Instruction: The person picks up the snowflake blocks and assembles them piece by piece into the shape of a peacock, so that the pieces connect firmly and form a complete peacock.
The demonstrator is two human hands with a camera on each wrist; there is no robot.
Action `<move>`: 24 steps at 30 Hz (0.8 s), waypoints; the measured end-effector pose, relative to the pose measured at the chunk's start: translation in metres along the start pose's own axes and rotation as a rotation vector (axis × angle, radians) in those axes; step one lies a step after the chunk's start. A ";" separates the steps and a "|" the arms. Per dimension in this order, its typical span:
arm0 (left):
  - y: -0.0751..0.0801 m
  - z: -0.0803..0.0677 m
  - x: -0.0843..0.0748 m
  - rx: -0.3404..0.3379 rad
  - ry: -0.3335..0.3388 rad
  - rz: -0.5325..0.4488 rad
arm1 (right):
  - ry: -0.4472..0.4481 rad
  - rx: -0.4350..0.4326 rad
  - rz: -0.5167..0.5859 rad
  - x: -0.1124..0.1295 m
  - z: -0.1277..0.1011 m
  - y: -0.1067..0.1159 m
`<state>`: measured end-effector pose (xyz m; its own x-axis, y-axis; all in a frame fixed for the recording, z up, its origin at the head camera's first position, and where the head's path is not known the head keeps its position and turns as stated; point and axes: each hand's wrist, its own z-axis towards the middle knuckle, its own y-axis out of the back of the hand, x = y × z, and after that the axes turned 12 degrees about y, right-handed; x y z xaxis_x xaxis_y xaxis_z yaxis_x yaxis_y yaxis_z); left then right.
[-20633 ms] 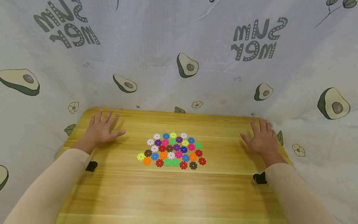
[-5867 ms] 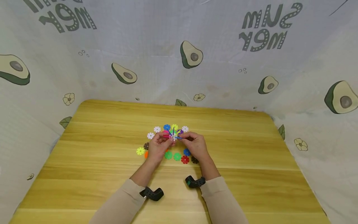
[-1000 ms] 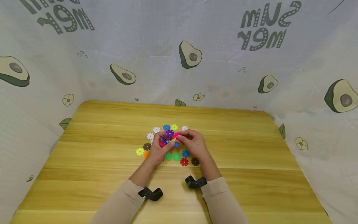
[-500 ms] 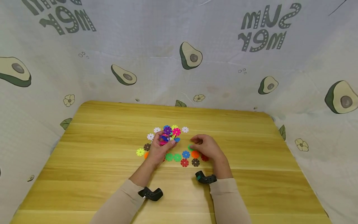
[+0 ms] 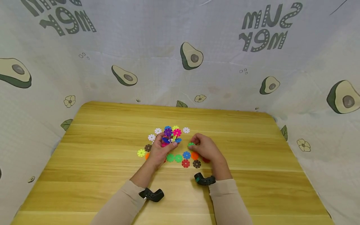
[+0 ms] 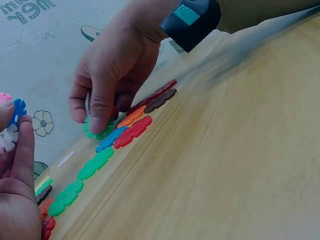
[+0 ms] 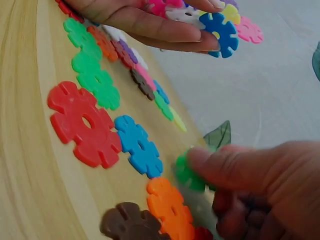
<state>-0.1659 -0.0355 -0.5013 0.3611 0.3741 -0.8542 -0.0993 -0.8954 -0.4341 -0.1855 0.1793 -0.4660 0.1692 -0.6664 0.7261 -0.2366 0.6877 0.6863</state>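
- Right hand (image 5: 206,150): thumb and forefinger pinched on a green disc (image 6: 98,129), other fingers curled behind; disc rim pokes out left of the fingertips (image 7: 202,160), tilted up off the table (image 5: 253,150).
- Best kept pinched by the rim only, notches left bare, so a slot stays free for mating; judged a light grip suffices, the piece being thin plastic.
- Worth lifting straight up before carrying left: blue disc (image 7: 140,146) and orange disc (image 7: 169,206) lie just beside the fingers and could be dragged along.
- Left hand (image 5: 161,150): fingers curled round a cluster (image 5: 171,136) of joined discs, held above the table; purple, pink and blue discs stand out past the fingertips.
- Cluster best held steady with an open notch turned toward the right hand; which notch is free cannot be told here.
- Green disc sits between the two hands, near the cluster but apart from it, right of it in the head view.
- Loose on the table near the hands: red disc (image 7: 82,123), two more green discs (image 5: 174,158), brown disc (image 5: 196,163), white discs (image 5: 186,130) farther off, yellow disc (image 5: 141,152) left of the wrist.
- Beyond: avocado-print cloth (image 5: 191,59) behind the table.
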 end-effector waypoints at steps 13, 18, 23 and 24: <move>0.001 0.002 0.002 0.028 -0.019 -0.056 | 0.188 -0.156 0.668 0.015 0.003 -0.008; 0.001 0.002 0.001 0.069 -0.023 -0.106 | 0.196 -0.143 0.669 0.017 0.004 -0.010; 0.002 0.001 0.000 0.101 -0.028 -0.114 | 0.196 -0.144 0.648 0.017 0.004 -0.013; 0.002 0.001 0.000 0.104 -0.028 -0.114 | 0.195 -0.148 0.646 0.016 0.005 -0.014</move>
<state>-0.1669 -0.0373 -0.5027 0.3499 0.4797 -0.8046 -0.1548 -0.8175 -0.5547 -0.1841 0.1574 -0.4641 0.2106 -0.0558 0.9760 -0.2168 0.9708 0.1023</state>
